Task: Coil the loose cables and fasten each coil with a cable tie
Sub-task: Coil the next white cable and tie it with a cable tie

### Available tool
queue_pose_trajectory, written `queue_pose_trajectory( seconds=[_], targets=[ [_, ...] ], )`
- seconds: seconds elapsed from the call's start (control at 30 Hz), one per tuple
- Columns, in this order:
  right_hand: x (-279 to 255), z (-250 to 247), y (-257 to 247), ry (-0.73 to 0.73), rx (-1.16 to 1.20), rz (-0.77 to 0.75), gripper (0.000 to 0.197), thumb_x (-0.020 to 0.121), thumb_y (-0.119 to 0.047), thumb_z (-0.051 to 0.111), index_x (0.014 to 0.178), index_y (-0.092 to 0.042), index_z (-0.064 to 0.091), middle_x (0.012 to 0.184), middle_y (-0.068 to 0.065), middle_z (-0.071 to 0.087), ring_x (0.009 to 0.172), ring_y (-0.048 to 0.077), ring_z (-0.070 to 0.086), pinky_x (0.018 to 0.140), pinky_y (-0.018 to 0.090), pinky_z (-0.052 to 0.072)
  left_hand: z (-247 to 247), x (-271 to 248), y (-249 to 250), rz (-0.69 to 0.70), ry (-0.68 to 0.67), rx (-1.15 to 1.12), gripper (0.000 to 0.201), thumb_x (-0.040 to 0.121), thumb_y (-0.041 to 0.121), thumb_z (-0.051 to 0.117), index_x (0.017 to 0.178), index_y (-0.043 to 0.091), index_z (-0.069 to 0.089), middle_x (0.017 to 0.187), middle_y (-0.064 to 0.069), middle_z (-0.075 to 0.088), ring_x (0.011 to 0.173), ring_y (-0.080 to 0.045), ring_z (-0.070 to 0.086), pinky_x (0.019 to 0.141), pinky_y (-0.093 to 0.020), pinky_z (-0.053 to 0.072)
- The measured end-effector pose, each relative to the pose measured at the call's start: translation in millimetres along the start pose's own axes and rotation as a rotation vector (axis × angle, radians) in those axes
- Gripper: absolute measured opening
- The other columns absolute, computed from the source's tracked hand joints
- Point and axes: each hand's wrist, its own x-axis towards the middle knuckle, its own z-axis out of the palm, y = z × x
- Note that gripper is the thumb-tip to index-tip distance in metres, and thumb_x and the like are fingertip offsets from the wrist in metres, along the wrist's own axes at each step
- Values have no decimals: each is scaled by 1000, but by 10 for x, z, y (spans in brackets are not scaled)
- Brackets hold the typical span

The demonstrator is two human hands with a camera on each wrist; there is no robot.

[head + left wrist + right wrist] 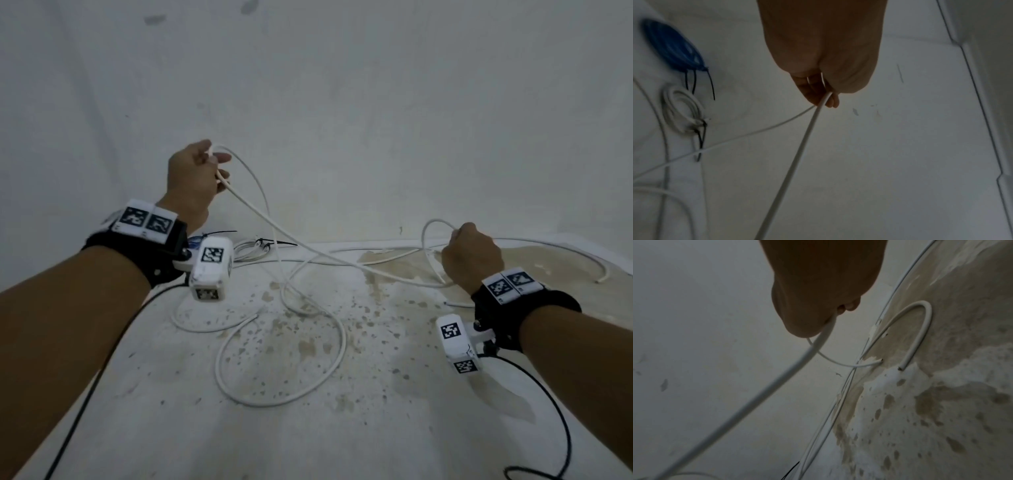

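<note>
White cable [308, 246], gripped by both hands

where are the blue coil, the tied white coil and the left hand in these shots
blue coil [672, 47], left wrist view, on its bundled blue loops
tied white coil [681, 112], left wrist view, on the white loops above its black tie
left hand [193, 173], head view, on the back of the hand gripping the white cable [274, 224]

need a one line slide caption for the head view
Both hands, left hand raised and right hand lower, grip a loose white cable above the stained floor.
</note>
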Motion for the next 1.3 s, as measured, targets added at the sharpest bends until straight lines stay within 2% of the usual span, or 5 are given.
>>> queue_pose_trajectory(
  seconds=[0.27, 0.5, 0.7, 1.03, 1.3],
  targets=[
    [131, 146, 106, -197, -170, -9, 21, 96, -15, 44, 103, 1, 56, 111, 26, 63, 105, 41, 59, 84, 38, 44, 217, 224, 729, 249, -12, -198, 55, 94, -11, 38, 147, 3, 27, 100, -5, 53, 67, -8, 58, 73, -28, 57],
    [75, 241, 389, -265, -233, -43, 16, 96, -13, 42, 99, -3, 54, 105, 23, 65, 96, 39, 62, 78, 37, 46, 66, 364, 802, -282, 147, -333, 27, 98, -1, 27, 81, 8, 46, 70, -5, 48, 53, -13, 45, 47, -23, 44],
    [-32, 247, 470, -229, -206, -159, 23, 102, -25, 36, 87, -13, 49, 90, 14, 63, 79, 34, 58, 71, 35, 42, -158, 270, 303, -488, -15, -32, 26, 99, 2, 43, 74, 7, 50, 67, -5, 50, 42, -7, 47, 38, -14, 44],
    [-22, 365, -87, -247, 64, -488, 26, 100, -25, 49, 84, -12, 64, 76, 9, 68, 72, 29, 60, 61, 34, 40, 248, 295, 1032, 32, -49, -302, 27, 101, 7, 38, 91, 15, 62, 61, 6, 62, 46, -2, 48, 46, -15, 40],
    [-9, 223, 92, -556, 140, -218, 29, 103, -15, 43, 88, -9, 67, 71, 2, 58, 57, 20, 55, 51, 27, 43, 271, 376, 930, 39, 84, -343, 30, 96, 3, 33, 104, 9, 62, 63, 2, 51, 41, -6, 38, 41, -19, 30]
  ],
)
